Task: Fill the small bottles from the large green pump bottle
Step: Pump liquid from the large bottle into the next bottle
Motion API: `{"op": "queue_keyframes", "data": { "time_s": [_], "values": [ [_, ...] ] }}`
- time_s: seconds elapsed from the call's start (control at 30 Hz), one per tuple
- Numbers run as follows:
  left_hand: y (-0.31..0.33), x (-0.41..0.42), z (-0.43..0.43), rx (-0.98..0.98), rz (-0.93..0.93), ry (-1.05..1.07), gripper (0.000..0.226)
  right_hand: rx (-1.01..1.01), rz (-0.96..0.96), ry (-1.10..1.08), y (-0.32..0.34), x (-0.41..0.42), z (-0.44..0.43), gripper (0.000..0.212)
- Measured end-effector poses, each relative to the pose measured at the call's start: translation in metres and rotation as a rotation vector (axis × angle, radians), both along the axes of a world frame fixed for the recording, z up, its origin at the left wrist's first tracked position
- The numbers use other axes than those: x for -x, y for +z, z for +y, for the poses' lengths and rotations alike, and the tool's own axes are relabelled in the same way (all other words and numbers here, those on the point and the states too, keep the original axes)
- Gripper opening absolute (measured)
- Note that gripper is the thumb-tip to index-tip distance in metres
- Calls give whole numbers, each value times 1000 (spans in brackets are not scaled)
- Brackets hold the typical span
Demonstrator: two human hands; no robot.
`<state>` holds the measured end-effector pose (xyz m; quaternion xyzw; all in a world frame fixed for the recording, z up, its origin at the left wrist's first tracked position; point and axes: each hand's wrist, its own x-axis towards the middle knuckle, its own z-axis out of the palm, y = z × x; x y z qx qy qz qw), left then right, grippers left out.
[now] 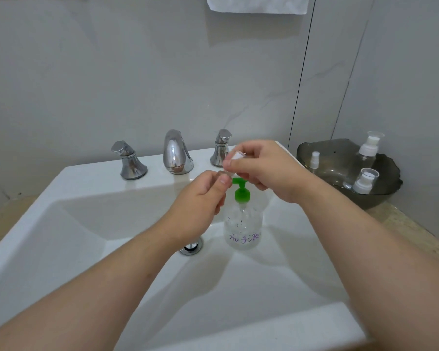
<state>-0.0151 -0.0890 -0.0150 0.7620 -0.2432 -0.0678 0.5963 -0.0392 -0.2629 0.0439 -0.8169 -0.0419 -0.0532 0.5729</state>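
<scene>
Pump bottle (242, 224): clear body, green pump head (241, 192), purple handwriting on the front. Sink (86, 193) white, faucet (176, 153) chrome. Bowl (340, 153) smoky grey, small bottles (366, 158) clear with white caps; wall (112, 72) pale grey, faintly veined.

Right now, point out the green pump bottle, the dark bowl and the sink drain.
green pump bottle (242, 196), head view, on its green pump collar.
dark bowl (340, 150), head view, on its bare back wall.
sink drain (192, 248), head view, on its chrome ring.
</scene>
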Motion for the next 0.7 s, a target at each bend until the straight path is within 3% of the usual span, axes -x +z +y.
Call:
{"op": "queue_keyframes", "data": {
  "time_s": [0.07,0.13,0.27,0.37,0.47,0.7],
  "values": [
    [0,1,0,-54,-31,-2,44,169,-45,-123,-5,-2,3,40],
    [0,2,0,-75,-41,8,48,257,-67,-175,-5,-1,5,47],
    [5,4,-1,29,36,6,35,-61,58,18,2,2,2,23],
    [8,8,-2,51,89,-19,32,-43,42,-10,-2,-1,6,21],
    [6,9,-2,-78,-10,-12,32,-28,49,-93,-7,-3,13,34],
    [15,15,-5,-321,-335,160,13,-85,-15,-251,-7,-8,21,35]
  ]
}}
